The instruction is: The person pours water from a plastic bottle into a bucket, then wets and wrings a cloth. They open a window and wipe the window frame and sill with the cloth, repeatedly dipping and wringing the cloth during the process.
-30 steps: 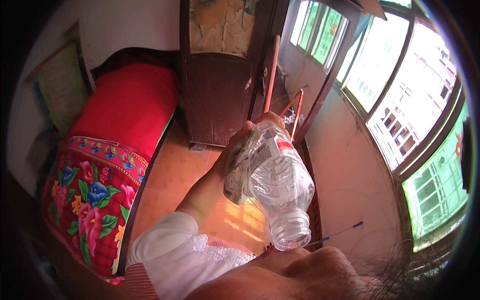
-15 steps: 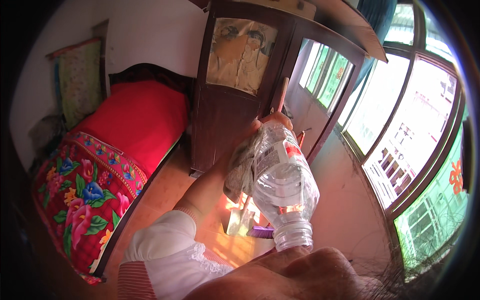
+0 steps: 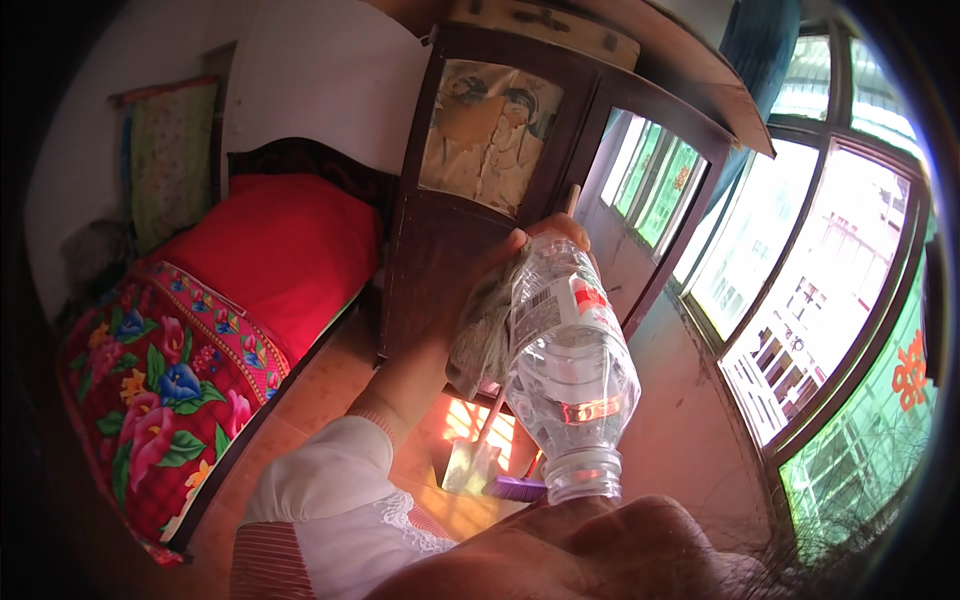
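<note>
My left hand (image 3: 555, 230) wraps round the base of a clear plastic bottle (image 3: 570, 340) with a white and red label. The bottle is tipped, its open neck pointing down toward me at the lower edge. A greyish cloth (image 3: 480, 345) hangs beside the bottle against the same hand; how it is held is hidden. My left forearm (image 3: 410, 385) comes up from a white sleeve with a frilled edge. My right hand is out of view.
A long-handled dustpan (image 3: 470, 465) and a purple broom head (image 3: 518, 489) are on the tiled floor. On the left stands a bed with a red cover (image 3: 290, 230) and a flowered blanket (image 3: 165, 390). A dark wooden wardrobe (image 3: 440, 260) stands ahead, and windows (image 3: 800, 290) line the right.
The bottle is still tipped in my left hand. The view has tilted slightly, so the wardrobe and bed sit lower in the picture and more of the dustpan shows.
</note>
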A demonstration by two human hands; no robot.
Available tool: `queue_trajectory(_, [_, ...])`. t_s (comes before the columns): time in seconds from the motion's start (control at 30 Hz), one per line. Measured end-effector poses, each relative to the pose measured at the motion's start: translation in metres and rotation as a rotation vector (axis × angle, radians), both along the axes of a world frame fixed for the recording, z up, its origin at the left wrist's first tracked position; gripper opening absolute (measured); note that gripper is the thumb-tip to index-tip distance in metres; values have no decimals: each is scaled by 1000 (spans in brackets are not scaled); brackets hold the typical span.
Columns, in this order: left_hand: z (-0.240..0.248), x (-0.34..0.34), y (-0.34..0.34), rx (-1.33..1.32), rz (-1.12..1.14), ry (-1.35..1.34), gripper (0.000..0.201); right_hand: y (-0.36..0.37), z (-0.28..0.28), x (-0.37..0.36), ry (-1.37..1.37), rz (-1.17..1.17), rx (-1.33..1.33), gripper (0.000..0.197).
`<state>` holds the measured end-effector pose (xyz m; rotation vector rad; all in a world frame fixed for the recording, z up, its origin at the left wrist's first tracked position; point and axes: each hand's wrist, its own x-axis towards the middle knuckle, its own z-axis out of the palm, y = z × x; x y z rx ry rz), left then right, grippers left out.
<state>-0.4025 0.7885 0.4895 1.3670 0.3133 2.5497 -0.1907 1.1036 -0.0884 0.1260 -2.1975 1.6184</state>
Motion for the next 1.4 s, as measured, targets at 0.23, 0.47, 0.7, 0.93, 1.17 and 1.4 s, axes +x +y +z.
queue_trajectory(0.23, [-5,-7,1,2,2,-15,52,5,5,1,-53,-12,103,46])
queue_trajectory(0.47, [-11,-16,1,9,16,-35,51,7,5,-2,124,-51,279,44])
queue_trajectory(0.7, [-59,-20,-3,-51,25,-143,50,-99,166,30,168,-425,183,32])
queue_trajectory(0.93, [-172,-5,-9,-340,-20,-454,49,-136,326,12,109,-348,-199,28])
queue_trajectory(1.17, [-309,10,-61,-687,-172,-669,42,-152,375,-29,137,-264,-72,37])
queue_trajectory(1.4, [-375,47,-118,-852,-202,-818,44,-184,364,-59,-27,-141,216,33])
